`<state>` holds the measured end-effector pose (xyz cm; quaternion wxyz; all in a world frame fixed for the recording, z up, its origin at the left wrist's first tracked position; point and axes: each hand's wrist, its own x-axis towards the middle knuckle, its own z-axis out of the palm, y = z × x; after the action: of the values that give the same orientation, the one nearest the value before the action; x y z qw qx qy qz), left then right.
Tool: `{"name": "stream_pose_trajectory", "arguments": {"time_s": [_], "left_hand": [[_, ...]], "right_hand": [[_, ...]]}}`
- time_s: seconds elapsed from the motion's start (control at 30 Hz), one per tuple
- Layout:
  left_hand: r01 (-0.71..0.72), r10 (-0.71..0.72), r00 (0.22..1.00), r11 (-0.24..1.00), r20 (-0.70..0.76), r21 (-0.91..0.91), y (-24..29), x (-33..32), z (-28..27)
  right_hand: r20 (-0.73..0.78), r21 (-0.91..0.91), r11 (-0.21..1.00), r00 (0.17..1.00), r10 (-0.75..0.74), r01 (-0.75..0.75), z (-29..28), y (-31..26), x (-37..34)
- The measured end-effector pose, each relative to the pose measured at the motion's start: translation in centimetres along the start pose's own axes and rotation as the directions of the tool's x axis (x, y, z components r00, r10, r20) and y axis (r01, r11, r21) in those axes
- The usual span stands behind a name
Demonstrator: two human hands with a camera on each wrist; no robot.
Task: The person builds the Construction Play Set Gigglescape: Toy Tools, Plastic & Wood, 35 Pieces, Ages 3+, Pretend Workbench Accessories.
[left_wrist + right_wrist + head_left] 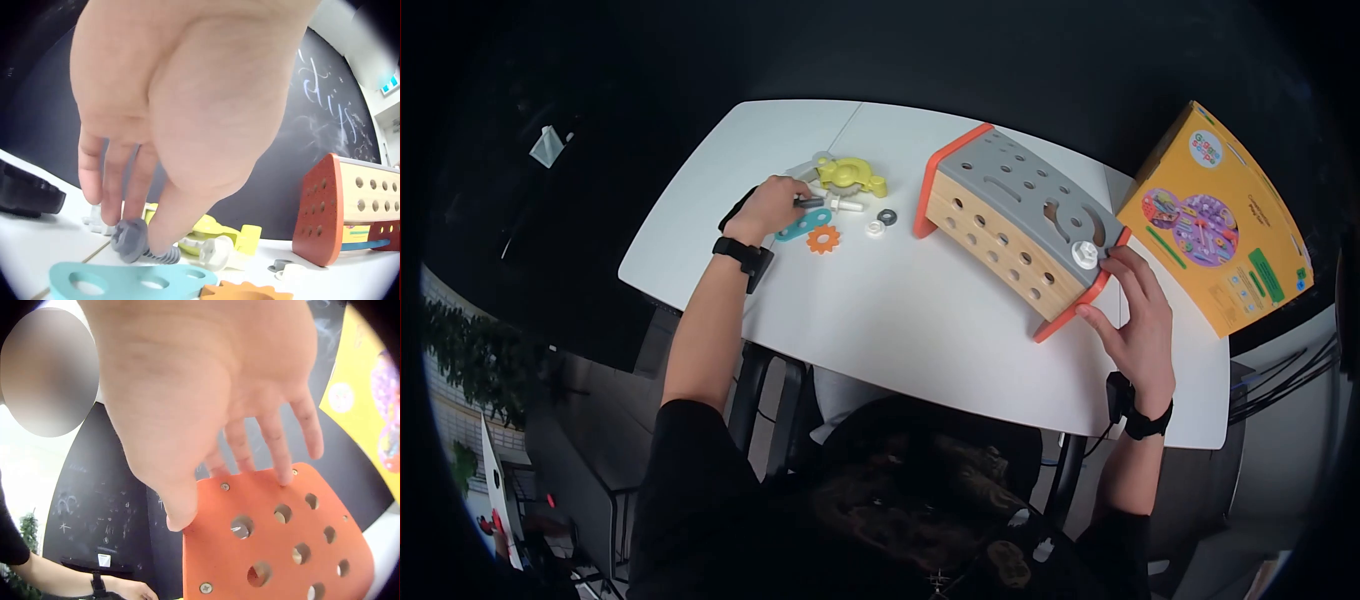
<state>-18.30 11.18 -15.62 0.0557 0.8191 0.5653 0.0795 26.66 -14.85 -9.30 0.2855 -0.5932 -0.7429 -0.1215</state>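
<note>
My left hand [768, 207] reaches down at the left of the table and pinches a dark grey toy bolt [130, 240] between thumb and fingers. Close by lie a teal strip with holes [803, 224], an orange gear [824, 239], a white bolt [843, 205] and a yellow-green toy piece [862, 177]. My right hand [1140, 325] grips the orange end panel [281, 531] of a toy workbench [1020, 190], thumb on one edge and fingers along the top. A white bolt head [1085, 255] sits on the grey top near those fingers.
A grey nut [887, 216] and a white nut [875, 229] lie between the loose parts and the workbench. At the right, a large yellow box [1200, 220] stands on the white table [850, 320]. A black wall rises behind it.
</note>
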Motion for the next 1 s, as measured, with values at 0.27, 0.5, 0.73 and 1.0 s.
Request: {"name": "stream_pose_trajectory", "arguments": {"time_s": [0.27, 0.5, 0.73, 1.0], "left_hand": [[-0.104, 0.097, 0.983, 0.994, -0.155, -0.037, 1.5, -0.7, -0.9], [-0.345, 0.273, 0.932, 0.868, -0.238, -0.356, 12.3, -5.3, -5.4], [-0.64, 0.586, 0.76, 0.6, -0.282, -0.48, 20.7, -7.9, -3.8], [-0.673, 0.642, 0.732, 0.627, -0.229, -0.392, 23.9, -6.1, -1.2]], "right_hand": [[0.004, 0.029, 1.0, 1.0, -0.012, 0.011, 0.1, 0.3, -0.2], [0.003, 0.025, 0.999, 1.0, -0.021, 0.021, 0.2, 0.6, -0.4], [0.005, 0.046, 0.999, 1.0, -0.017, 0.016, 0.2, 0.6, -0.4], [-0.012, 0.001, 1.0, 1.0, -0.024, 0.024, 0.1, 0.1, -0.3]]}}
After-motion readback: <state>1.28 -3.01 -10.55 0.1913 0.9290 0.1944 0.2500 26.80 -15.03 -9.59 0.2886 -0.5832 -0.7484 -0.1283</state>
